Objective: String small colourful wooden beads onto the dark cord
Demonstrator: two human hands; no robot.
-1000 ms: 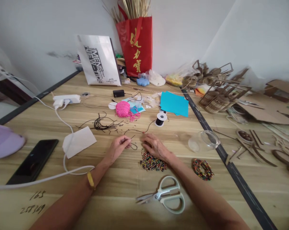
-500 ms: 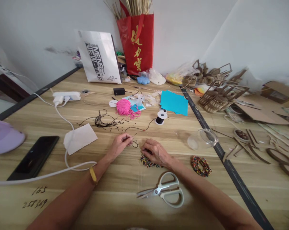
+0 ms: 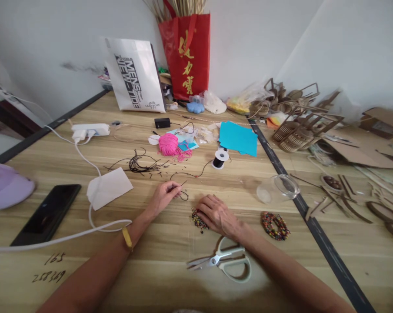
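Observation:
My left hand [image 3: 164, 194] pinches a thin black cord [image 3: 184, 195] just above the wooden table [image 3: 170, 261]. The cord runs back toward a small spool [image 3: 220, 159]. My right hand [image 3: 217, 214] lies palm down, fingers curled, over a pile of small multicoloured beads [image 3: 196, 218], hiding most of it. Whether a bead is between its fingers stays hidden. White-handled scissors [image 3: 225, 261] lie just behind my right wrist.
A beaded bracelet [image 3: 275, 224] and a tipped clear jar [image 3: 277, 189] sit to the right. A black phone [image 3: 46, 213], white paper [image 3: 108, 187], white cable [image 3: 85, 165], cord scraps [image 3: 141, 165], pink yarn [image 3: 168, 144], blue paper [image 3: 238, 138] and bags [image 3: 136, 76] lie beyond.
My right hand has slid back toward me onto the bead pile, covering most of it. My left hand has kept its pinch on the cord almost in place.

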